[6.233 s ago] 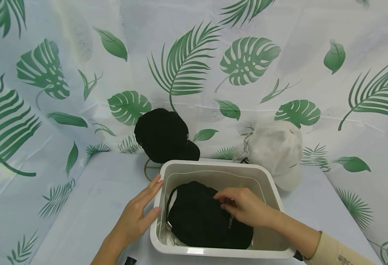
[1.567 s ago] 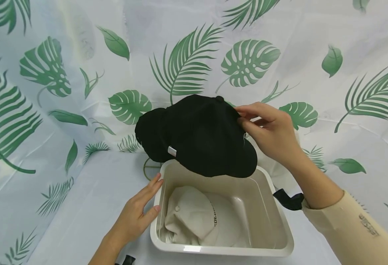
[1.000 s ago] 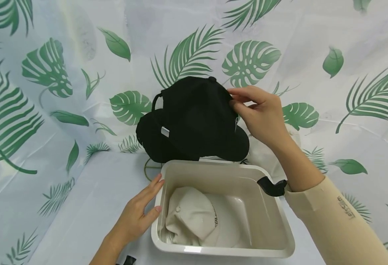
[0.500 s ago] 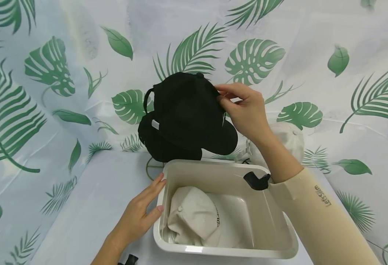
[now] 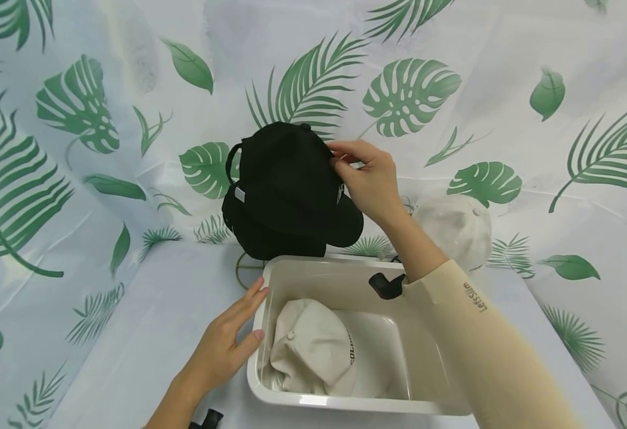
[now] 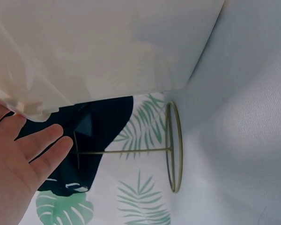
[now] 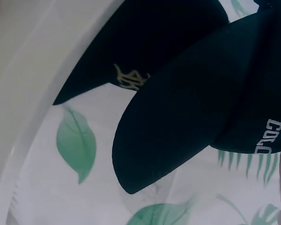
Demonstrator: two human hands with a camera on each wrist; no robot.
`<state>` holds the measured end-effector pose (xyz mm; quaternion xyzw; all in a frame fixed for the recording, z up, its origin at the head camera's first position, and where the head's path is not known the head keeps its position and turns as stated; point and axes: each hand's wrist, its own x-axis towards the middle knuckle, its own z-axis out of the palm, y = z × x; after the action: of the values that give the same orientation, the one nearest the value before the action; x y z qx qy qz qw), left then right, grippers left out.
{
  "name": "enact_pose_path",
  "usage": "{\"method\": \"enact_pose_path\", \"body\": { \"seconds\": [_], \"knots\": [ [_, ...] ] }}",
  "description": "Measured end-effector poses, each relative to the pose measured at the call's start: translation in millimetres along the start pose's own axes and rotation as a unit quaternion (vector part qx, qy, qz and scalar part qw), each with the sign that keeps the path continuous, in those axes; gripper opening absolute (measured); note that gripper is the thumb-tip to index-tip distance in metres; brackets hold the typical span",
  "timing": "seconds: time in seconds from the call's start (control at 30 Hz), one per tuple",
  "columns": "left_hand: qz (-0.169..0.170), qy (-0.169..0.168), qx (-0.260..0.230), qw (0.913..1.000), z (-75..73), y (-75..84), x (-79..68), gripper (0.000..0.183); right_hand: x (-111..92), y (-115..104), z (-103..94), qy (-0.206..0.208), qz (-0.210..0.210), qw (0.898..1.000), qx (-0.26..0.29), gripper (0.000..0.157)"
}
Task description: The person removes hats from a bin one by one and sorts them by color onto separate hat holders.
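Note:
My right hand pinches the crown of a black baseball cap between thumb and fingers. Its brim points right, and white lettering shows on its front in the right wrist view. Behind and below it, a second black cap with gold lettering sits on a thin wire stand. My left hand rests with extended fingers on the left rim of a cream plastic bin. Inside the bin, at the left, lies an off-white cap with dark lettering.
At the back right, another off-white cap stands behind the bin, partly hidden by my right forearm. A leaf-print cloth forms the backdrop behind the white table.
The right hand has lifted the black cap out of the bin, uncovering the off-white cap there. Lately it has carried it left, over the black cap on the stand. The left hand stays put.

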<state>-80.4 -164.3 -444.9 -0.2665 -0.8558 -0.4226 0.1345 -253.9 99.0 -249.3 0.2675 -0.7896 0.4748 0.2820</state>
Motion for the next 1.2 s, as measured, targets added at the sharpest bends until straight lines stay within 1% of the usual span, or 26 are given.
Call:
{"method": "enact_pose_path", "body": {
  "seconds": [0.3, 0.43, 0.53, 0.67, 0.87, 1.2],
  "knots": [
    [0.002, 0.007, -0.001, 1.0000, 0.2, -1.7, 0.0, 0.064, 0.6, 10.3, 21.0, -0.023, -0.007, 0.999, -0.021, 0.025],
    [0.013, 0.015, 0.001, 0.9998, 0.6, -1.6, 0.8, 0.062, -1.4, 15.4, 25.0, -0.027, -0.016, 0.999, -0.026, 0.027],
    [0.021, 0.021, 0.003, 0.9995, 0.9, -1.5, 1.5, 0.061, -2.1, 18.3, 27.6, -0.034, -0.009, 0.999, -0.033, 0.027],
    [0.020, 0.017, -0.001, 0.9996, 1.8, -2.7, 0.6, 0.061, -4.7, 21.3, 31.5, -0.044, 0.005, 0.998, -0.046, 0.025],
    [0.019, 0.016, 0.000, 0.9997, 1.8, -4.0, -0.3, 0.061, -7.5, 25.8, 38.7, -0.049, 0.002, 0.998, -0.046, 0.024],
    [0.002, 0.000, 0.003, 1.0000, -0.8, -1.6, 0.4, 0.063, -13.6, 34.6, 51.4, -0.065, 0.025, 0.996, -0.055, 0.024]
  ]
}}
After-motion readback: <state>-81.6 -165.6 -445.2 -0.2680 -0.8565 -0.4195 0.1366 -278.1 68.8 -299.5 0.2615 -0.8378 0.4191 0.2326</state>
